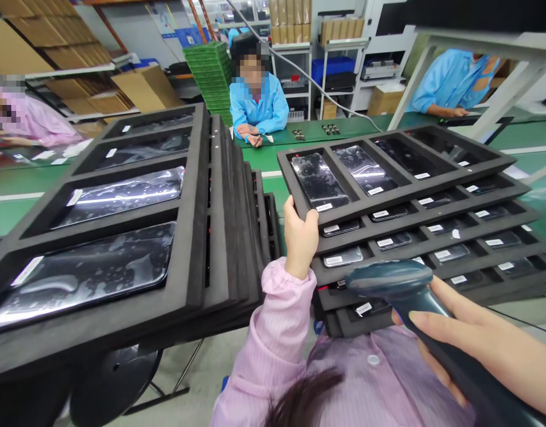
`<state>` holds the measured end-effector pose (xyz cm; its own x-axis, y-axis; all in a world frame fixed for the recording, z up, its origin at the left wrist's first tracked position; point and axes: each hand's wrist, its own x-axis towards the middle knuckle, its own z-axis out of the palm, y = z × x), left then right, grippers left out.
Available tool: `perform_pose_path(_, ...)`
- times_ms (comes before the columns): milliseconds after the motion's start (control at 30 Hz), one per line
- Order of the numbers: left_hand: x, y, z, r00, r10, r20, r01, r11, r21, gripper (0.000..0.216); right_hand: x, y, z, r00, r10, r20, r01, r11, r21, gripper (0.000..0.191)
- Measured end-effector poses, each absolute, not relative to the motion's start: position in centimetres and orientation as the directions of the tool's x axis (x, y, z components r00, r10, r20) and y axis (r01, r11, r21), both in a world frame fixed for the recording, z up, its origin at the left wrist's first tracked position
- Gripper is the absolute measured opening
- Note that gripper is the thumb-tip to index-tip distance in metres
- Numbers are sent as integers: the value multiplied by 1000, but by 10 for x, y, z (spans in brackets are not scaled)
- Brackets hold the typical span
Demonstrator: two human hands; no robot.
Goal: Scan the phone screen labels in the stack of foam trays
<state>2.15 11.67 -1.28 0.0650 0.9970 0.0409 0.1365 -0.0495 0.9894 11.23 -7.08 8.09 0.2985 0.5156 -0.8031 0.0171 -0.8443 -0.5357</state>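
Observation:
My left hand (300, 237) grips the near left corner of the top black foam tray (406, 189) of the right stack, thumb up against its edge. This tray sits slightly tilted above the trays under it. Its compartments hold dark, film-covered phone-like panels (320, 178) with small white labels. In my right hand (464, 323) is a dark handheld barcode scanner (389, 277), fingers wrapped around its handle. The scanner's head points left, in front of the lower trays, where a red light spot shows near the tray edges.
Another stack of foam trays (190, 231) with similar panels stands at left. Behind is a green workbench (273, 160), where a person in blue (259, 104) sits. Other people work at both sides. A white frame (482, 118) rises at right; a black round stool seat (115, 379) is below left.

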Motion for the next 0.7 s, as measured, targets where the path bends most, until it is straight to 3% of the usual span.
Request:
perform_pose_path(167,21,116,-12,65,998,27,147,-36,988,50,118,-72,79,195,576,-794,38,-814,-580,63)
perform_pose_path(267,21,116,-12,55,998,41,154,-49,987,50,134,-76,80,274,579,-768,40,-805,-592,55)
perform_pose_path(533,21,117,-12,32,999,30,161,-35,986,49,189,-99,82,484,518,-705,-33,-794,-606,54)
perform_pose_path(700,20,117,-13,11,999,44,171,-45,984,51,192,-106,77,448,548,-707,-55,-772,-633,64)
